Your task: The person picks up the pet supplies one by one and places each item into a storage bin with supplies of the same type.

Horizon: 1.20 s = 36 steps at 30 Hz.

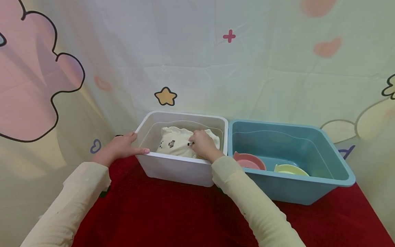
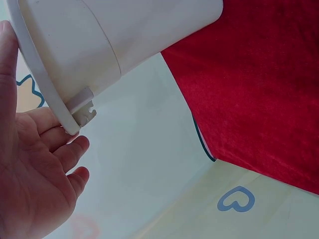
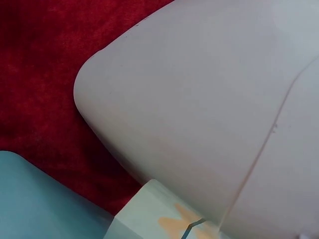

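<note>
In the head view, a white bin (image 1: 182,168) stands upright with a cream cloth (image 1: 177,142) bunched inside, dark printed marks on it and a ruffled edge. My right hand (image 1: 203,143) reaches into the bin and pinches the cloth; its fingertips are partly hidden. At the bin's front left corner, my left hand (image 1: 121,145) holds the rim, thumb over the front edge. The left wrist view shows that hand (image 2: 42,159) with bent fingers against the rim (image 2: 45,84). Only the outside wall of the white bin (image 3: 199,109) fills most of the right wrist view; no right fingers appear there.
Right beside the white bin is a blue bin (image 1: 290,188) holding a pink dish (image 1: 250,161) and a yellow dish (image 1: 290,168). Both bins stand on a red cloth (image 1: 160,212). A printed curtain (image 1: 191,79) hangs close behind them.
</note>
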{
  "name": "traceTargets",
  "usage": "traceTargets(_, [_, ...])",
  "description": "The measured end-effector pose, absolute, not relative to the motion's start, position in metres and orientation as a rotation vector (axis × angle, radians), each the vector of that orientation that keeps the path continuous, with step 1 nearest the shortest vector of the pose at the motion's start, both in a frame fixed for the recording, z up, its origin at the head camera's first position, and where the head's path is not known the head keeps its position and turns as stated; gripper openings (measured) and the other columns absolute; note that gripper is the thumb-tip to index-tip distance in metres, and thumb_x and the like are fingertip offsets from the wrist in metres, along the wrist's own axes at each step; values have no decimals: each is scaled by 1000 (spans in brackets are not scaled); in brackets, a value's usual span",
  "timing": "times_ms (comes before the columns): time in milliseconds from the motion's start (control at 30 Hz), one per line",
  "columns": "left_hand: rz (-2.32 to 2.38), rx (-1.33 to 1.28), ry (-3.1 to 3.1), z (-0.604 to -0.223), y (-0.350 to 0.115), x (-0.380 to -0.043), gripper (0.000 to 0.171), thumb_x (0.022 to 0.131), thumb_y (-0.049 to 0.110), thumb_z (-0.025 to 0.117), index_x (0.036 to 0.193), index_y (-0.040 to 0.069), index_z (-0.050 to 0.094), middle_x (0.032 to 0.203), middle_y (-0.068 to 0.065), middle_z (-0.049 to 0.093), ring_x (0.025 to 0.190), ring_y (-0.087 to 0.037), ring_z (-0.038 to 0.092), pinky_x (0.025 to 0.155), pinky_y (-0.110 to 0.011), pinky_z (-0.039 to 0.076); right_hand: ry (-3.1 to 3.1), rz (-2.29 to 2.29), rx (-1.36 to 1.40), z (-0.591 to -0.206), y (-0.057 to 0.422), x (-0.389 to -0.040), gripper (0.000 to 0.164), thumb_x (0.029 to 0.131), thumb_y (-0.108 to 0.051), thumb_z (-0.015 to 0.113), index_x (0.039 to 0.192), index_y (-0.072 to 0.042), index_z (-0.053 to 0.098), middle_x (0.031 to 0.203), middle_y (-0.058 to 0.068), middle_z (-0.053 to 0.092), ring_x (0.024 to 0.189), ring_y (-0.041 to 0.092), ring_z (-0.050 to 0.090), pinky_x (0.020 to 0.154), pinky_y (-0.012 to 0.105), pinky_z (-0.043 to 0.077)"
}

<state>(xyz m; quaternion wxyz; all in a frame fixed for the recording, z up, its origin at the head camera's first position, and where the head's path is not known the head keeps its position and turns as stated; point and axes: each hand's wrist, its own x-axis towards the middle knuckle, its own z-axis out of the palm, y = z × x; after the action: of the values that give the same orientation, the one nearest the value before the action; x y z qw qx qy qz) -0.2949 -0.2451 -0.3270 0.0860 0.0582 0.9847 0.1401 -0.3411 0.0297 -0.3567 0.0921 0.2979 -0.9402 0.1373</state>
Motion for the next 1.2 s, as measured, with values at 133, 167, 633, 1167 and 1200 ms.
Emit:
traceTargets(133, [415, 179, 2933, -327, -245, -295, 102, 70, 68, 54, 139, 0, 20, 142, -26, 20, 124, -46, 28, 94, -59, 31, -2815, 420, 849, -357, 29, -341, 18, 76, -1, 55, 69, -11, 68, 73, 6, 54, 76, 24, 51, 64, 31, 41])
traceTargets(167, [414, 180, 2933, -328, -246, -295, 103, 70, 68, 54, 139, 0, 20, 142, -26, 20, 124, -46, 28, 94, -59, 31, -2827, 422, 836, -357, 29, -341, 18, 76, -1, 55, 68, -11, 68, 73, 6, 54, 76, 24, 51, 63, 31, 40])
traceTargets(633, [438, 152, 2929, -330, -245, -296, 101, 70, 65, 55, 140, 1, 20, 142, -26, 20, 124, -46, 29, 93, -60, 32, -2970, 347, 681, -357, 24, -339, 19, 76, -6, 57, 81, -18, 71, 84, 4, 60, 80, 21, 52, 64, 32, 42])
traceTargets(1167, [429, 164, 2938, -330, -246, -296, 103, 69, 68, 54, 139, 1, 20, 142, -26, 20, 124, -45, 28, 94, -60, 31, -2996, 392, 636, -359, 26, -341, 30, 74, -8, 58, 50, -16, 43, 68, 1, 50, 70, 20, 45, 52, 27, 31])
traceTargets(1200, [427, 167, 2940, -330, -247, -296, 104, 68, 70, 53, 139, 1, 20, 142, -26, 20, 124, -45, 28, 94, -60, 31, -3002, 392, 632, -359, 26, -341, 31, 74, -8, 58, 50, -17, 41, 67, 1, 48, 70, 20, 44, 51, 26, 30])
